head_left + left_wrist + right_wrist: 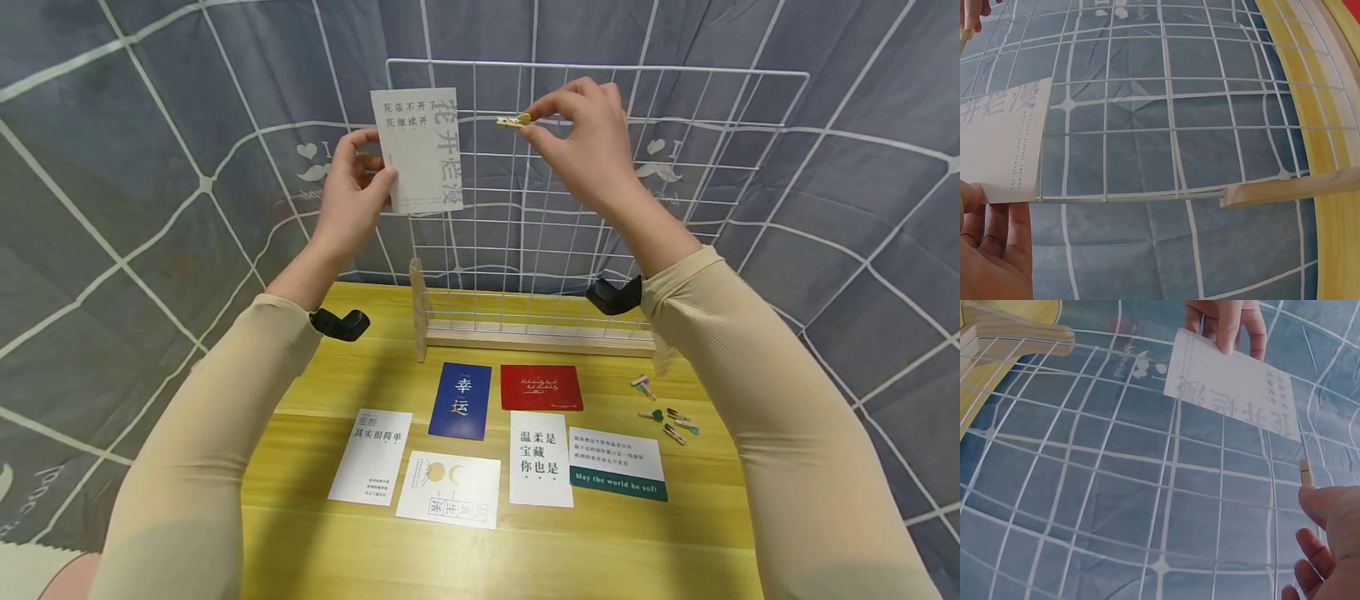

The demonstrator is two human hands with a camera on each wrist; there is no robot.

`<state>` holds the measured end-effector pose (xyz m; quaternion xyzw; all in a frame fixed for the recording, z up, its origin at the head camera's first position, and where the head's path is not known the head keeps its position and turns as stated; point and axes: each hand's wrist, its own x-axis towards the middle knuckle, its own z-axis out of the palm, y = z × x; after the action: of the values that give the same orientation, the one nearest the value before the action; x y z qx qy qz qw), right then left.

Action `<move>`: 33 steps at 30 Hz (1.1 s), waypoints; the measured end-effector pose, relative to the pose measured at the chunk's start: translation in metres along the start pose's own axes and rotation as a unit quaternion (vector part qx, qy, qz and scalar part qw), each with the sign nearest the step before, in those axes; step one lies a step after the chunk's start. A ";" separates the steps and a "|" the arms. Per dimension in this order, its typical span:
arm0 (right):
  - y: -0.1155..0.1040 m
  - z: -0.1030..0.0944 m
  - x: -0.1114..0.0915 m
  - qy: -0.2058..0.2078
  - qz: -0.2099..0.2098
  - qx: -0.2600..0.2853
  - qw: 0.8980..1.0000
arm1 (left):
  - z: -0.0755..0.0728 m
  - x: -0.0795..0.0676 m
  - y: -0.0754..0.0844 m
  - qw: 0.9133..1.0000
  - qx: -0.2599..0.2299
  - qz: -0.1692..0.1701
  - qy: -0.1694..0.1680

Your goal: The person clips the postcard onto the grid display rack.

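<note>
Above the counter's (465, 567) back edge, the left hand (356, 183) pinches a white card (416, 158) by the wire grid's (600, 66) upper left corner, apparently not yet fastened; the right hand (585, 137) pinches a yellow-topped clip (513, 122) near it. Six cards (460, 400) lie mid-counter, seemingly still to hang, spare clips (674, 433) toward the right edge. The right forearm (660, 221) hides some wires.
</note>
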<state>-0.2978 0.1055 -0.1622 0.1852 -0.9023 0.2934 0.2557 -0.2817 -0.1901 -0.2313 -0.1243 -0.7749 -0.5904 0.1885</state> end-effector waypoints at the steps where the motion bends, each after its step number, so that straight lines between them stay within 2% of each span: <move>1: -0.002 0.001 0.002 0.000 0.003 -0.002 1.000 | 0.000 0.001 0.001 1.000 0.003 -0.001 0.001; 8: -0.012 0.004 0.011 0.000 0.015 -0.022 1.000 | 0.006 0.008 0.007 1.000 0.018 0.004 0.010; 17: -0.023 0.006 0.019 0.003 0.047 -0.021 0.999 | 0.016 0.018 0.011 1.000 0.010 0.010 0.023; 25: -0.028 0.011 0.022 0.026 0.074 -0.019 0.997 | 0.023 0.023 0.014 0.999 0.005 0.009 0.034; 33: -0.030 0.016 0.024 0.051 0.079 -0.009 0.996 | 0.025 0.023 0.016 0.999 -0.015 0.001 0.039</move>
<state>-0.3084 0.0678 -0.1467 0.0954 -0.9027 0.3134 0.2788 -0.3000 -0.1626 -0.2133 -0.1050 -0.7581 -0.6059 0.2173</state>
